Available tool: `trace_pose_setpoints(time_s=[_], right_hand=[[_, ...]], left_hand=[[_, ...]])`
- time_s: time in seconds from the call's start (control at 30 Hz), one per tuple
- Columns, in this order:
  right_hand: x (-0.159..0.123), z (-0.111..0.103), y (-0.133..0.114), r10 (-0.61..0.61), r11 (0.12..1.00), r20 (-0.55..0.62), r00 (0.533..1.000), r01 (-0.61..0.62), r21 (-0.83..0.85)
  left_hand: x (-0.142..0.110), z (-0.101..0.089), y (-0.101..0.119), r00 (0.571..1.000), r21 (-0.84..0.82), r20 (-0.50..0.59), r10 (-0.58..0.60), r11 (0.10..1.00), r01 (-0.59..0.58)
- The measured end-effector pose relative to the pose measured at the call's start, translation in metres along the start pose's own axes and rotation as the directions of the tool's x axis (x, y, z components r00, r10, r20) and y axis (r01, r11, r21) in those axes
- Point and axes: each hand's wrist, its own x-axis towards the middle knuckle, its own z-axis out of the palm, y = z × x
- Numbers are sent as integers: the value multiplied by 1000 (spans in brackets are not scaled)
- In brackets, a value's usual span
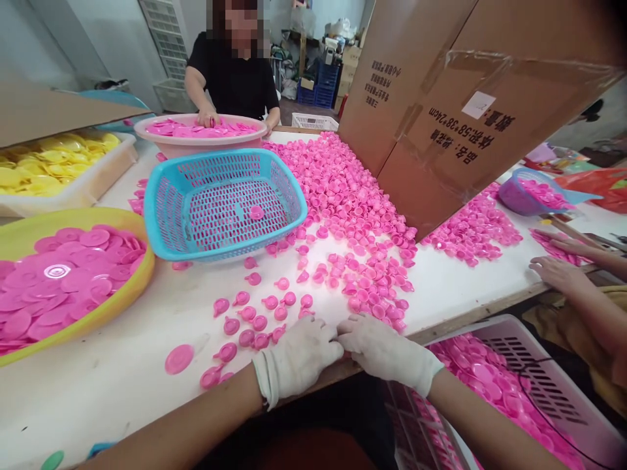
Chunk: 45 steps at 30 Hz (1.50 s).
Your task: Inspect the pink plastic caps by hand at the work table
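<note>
My left hand (pixel 298 356) and my right hand (pixel 379 346), both in white gloves, meet at the table's front edge with fingertips pressed together. What they pinch is hidden between the fingers. Just beyond them lie scattered small pink cups (pixel 259 313). A huge pile of the same pink cups (pixel 343 196) covers the white table (pixel 147 339). A flat pink disc (pixel 179 358) lies left of my left hand. A blue mesh basket (pixel 161 215) holds one pink piece (pixel 257 212).
A yellow basin (pixel 19 238) of pink discs sits left, a tray of yellow discs (pixel 53 163) behind. A person in black works at a pink basin (pixel 147 134) opposite. Another person's hands (pixel 558 267) rest at right. A cardboard box (pixel 441 98) tilts over the pile; a white crate (pixel 548 352) stands below.
</note>
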Motion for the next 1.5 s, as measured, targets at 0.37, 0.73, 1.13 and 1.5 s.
trace_pose_setpoints(time_s=[0.37,0.73,1.13,1.5], right_hand=[[9,-6,8,94,995,-56,994,-97,-40],[47,-19,26,243,969,59,968,-239,-67],[55,-19,51,317,923,-204,926,-350,-157],[52,-34,43,184,975,99,978,-194,107]], left_hand=[[2,-1,2,938,-184,-14,-347,923,338],[9,6,8,959,-111,-27,-283,954,278],[-1,4,14,966,-35,3,-258,965,258],[-11,9,0,958,-89,112,-262,958,273]])
